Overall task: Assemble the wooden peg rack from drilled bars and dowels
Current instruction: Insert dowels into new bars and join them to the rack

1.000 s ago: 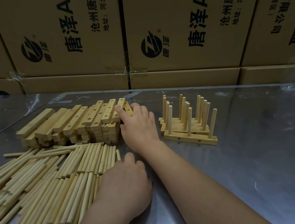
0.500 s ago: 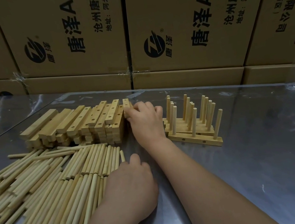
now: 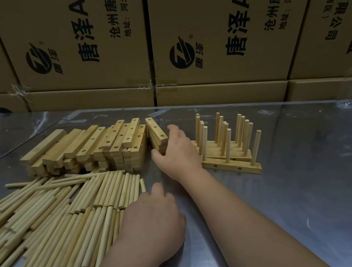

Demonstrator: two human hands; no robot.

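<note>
Our right hand [image 3: 178, 153] pinched the light, stiff bars [image 3: 154, 127] by their near ends; whether our left hand [image 3: 153, 222] held any dowels [image 3: 69, 216], we could not tell.

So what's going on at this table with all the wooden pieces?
A person is building peg racks on a metal table. Their right hand grips a few drilled bars that stand just apart from the main stack of bars. Their left hand rests on the edge of the loose dowels; whether it holds any is hidden. Finished racks with upright dowels sit to the right.
</note>
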